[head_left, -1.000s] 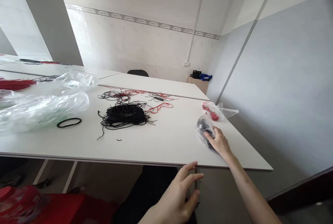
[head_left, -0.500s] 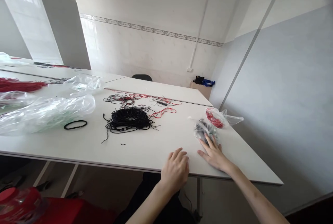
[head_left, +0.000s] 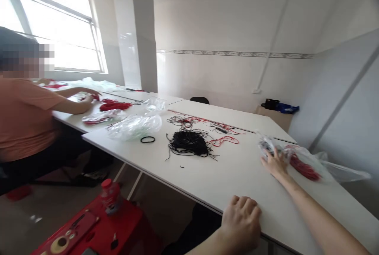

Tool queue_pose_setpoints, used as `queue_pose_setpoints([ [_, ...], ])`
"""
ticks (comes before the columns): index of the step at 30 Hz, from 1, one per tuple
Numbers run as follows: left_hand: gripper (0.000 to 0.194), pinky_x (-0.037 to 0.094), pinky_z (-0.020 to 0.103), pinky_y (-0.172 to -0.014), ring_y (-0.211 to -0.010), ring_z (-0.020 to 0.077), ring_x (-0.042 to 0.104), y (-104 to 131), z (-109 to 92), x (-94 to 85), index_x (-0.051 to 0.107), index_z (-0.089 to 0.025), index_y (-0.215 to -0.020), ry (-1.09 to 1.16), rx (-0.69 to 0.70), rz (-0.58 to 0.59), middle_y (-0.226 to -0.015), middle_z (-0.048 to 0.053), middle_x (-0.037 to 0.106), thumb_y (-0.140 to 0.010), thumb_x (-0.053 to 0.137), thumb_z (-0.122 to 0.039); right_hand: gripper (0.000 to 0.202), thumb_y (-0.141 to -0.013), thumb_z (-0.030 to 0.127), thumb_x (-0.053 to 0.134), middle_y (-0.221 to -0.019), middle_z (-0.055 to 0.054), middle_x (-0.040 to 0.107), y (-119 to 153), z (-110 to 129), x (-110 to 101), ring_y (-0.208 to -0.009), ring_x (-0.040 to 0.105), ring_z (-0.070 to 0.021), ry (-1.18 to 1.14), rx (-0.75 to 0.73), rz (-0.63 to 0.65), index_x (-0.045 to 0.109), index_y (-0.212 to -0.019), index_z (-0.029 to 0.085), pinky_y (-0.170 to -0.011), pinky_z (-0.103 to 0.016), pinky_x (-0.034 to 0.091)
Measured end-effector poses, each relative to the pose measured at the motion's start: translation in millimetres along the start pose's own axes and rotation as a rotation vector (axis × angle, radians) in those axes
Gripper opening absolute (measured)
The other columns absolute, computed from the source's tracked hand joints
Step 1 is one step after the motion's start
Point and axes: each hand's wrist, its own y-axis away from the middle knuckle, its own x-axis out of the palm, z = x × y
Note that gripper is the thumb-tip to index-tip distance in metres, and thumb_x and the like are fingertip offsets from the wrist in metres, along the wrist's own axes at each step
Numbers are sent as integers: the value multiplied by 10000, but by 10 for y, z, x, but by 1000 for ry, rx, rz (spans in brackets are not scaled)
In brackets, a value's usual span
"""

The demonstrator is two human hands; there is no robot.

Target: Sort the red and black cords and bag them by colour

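Note:
My right hand [head_left: 276, 165] lies with spread fingers on a clear plastic bag of dark cord [head_left: 268, 143], at the right of the white table. Right beside it is a second clear bag holding red cord [head_left: 304, 164]. Close to the table's front edge, my left hand [head_left: 241, 217] is closed in a loose fist; nothing shows in it, though its palm is hidden. A loose bundle of black cords [head_left: 189, 142] lies mid-table, with red cords [head_left: 226, 140] trailing from its right side.
A black ring [head_left: 147, 139] and crumpled plastic bags [head_left: 133, 126] lie left of the bundle. At far left a person in an orange shirt [head_left: 26, 117] handles red cords. Below the table edge, a red stool [head_left: 127, 227] bears a bottle [head_left: 110, 195] and a phone.
The view has swung left, bringing the other person and window into sight. My right hand has pushed the dark-cord bag farther across the table; the left stays curled near the edge.

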Motion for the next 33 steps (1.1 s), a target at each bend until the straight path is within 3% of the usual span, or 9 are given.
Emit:
queue_pose_setpoints([
  [4,144,373,288,-625,-732,158,536,16,-51,26,562,-174,-808,-25,0,6,-839,81,585,-720,508,-273,458,-852,311,288,-1444,-149,80,174,-21,92,-1295,51,-423,109,-147,-369,459,-1256,180,-867,-694,153],
  [6,141,370,288,-609,-722,161,541,16,-68,53,571,-173,-796,-30,-9,16,-830,87,591,-708,521,-272,422,-842,269,304,-1428,-179,125,304,-60,161,-1297,117,-392,116,-268,-452,505,-1188,134,-906,-655,177],
  [11,156,391,310,-608,-753,188,562,-1,-114,67,580,-164,-818,61,-57,71,-864,100,612,-686,537,-236,289,-785,294,366,-1149,-172,484,487,-174,287,-1099,474,-258,-127,-385,-198,585,-890,138,-902,-365,388],
  [17,245,428,280,-816,-913,137,567,-38,36,-295,527,-188,-996,454,-57,142,-1014,29,611,-761,456,-201,278,-755,340,372,-959,-108,569,450,-241,306,-904,572,-228,-230,-302,-110,573,-852,175,-825,-339,427],
  [20,254,408,222,-889,-1030,94,518,-62,494,-626,510,-170,-1011,523,-160,54,-1093,50,571,-788,400,-117,287,-752,346,384,-990,-98,573,424,-288,325,-960,562,-218,-277,-337,-86,586,-868,178,-832,-314,425],
  [23,243,362,264,-962,-1112,113,459,-64,1254,-1028,566,-213,-946,91,-488,30,-1141,21,545,-774,434,-103,300,-746,351,405,-1045,-94,563,396,-336,362,-1014,542,-220,-346,-339,-57,601,-897,182,-838,-311,424],
  [28,476,214,520,-1014,-1301,316,183,102,2463,-1844,487,-159,-1163,-196,-843,-90,-1355,153,314,-703,519,-42,278,-750,346,427,-1054,-81,553,375,-343,386,-982,559,-219,-415,-325,-9,597,-909,194,-831,-321,433],
  [30,494,267,550,-966,-1275,347,222,198,2692,-2125,450,-136,-1198,-254,-950,-122,-1350,179,308,-719,566,-96,267,-755,343,430,-1062,-80,542,384,-320,371,-966,566,-215,-427,-312,0,591,-910,197,-832,-322,435],
  [33,384,415,455,-872,-1078,231,474,253,2784,-2332,462,-149,-1174,-266,-1015,-128,-1224,110,455,-820,514,-288,252,-755,330,435,-1060,-87,532,404,-276,335,-955,567,-214,-443,-302,-4,586,-903,193,-840,-327,433],
])
